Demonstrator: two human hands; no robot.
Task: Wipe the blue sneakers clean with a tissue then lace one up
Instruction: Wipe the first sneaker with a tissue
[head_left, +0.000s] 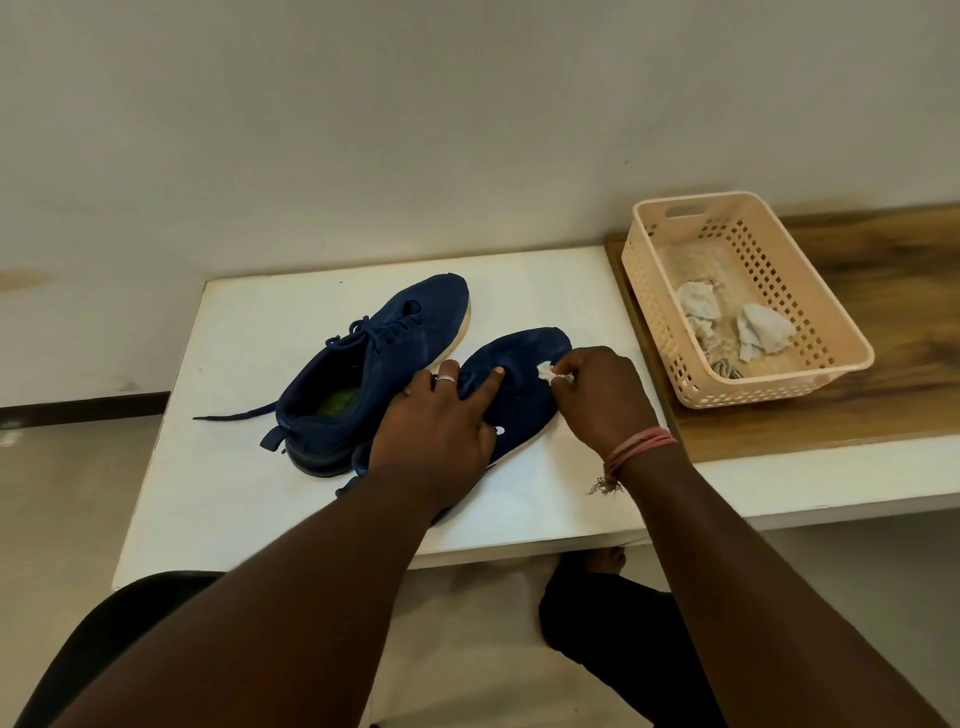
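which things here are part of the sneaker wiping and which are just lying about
In the job: tissue in the right hand, near sneaker under the left hand, far sneaker.
Lying about: basket, crumpled tissues in it.

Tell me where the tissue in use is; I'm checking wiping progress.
Head view, right of centre: the tissue is pinched by the right hand against the toe of the right-hand sneaker, left of the basket.

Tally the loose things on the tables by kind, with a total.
Blue sneakers: 2, far sneaker and near sneaker.
Tissues: 3, one tissue pinched in the right hand, two crumpled tissues in the basket.
Baskets: 1.
Total: 6; a greyish scrap in the basket is unclear.
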